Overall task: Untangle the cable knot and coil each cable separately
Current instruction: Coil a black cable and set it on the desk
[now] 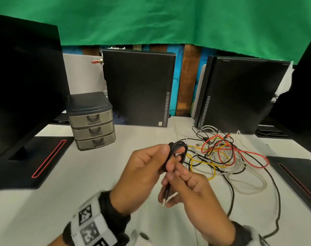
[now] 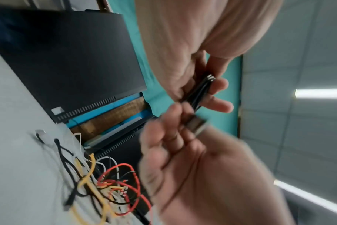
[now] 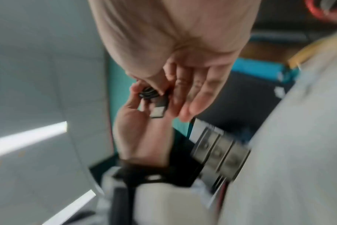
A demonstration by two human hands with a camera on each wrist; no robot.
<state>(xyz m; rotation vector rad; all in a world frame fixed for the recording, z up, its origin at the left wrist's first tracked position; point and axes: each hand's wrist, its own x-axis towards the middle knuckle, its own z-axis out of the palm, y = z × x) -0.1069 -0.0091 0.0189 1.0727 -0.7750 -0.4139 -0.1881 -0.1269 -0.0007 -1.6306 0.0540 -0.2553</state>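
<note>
My left hand (image 1: 147, 167) grips a small coil of black cable (image 1: 177, 151) above the white table, thumb and fingers curled round its loops. The same coil (image 2: 200, 91) shows in the left wrist view. My right hand (image 1: 186, 185) pinches the free end of that cable just below the coil, and its silver USB plug (image 1: 164, 202) hangs under the fingers. The plug (image 2: 197, 124) (image 3: 158, 111) appears in both wrist views. Behind and to the right lies a tangle of red, yellow, white and black cables (image 1: 222, 153), also seen as a tangle (image 2: 106, 187) on the table.
A small grey three-drawer box (image 1: 92, 121) stands left of centre. Two black computer cases (image 1: 138, 89) (image 1: 239, 95) stand upright at the back. Monitor bases (image 1: 32, 160) (image 1: 296, 173) sit at both sides. A black cable (image 1: 275, 201) loops toward the front right.
</note>
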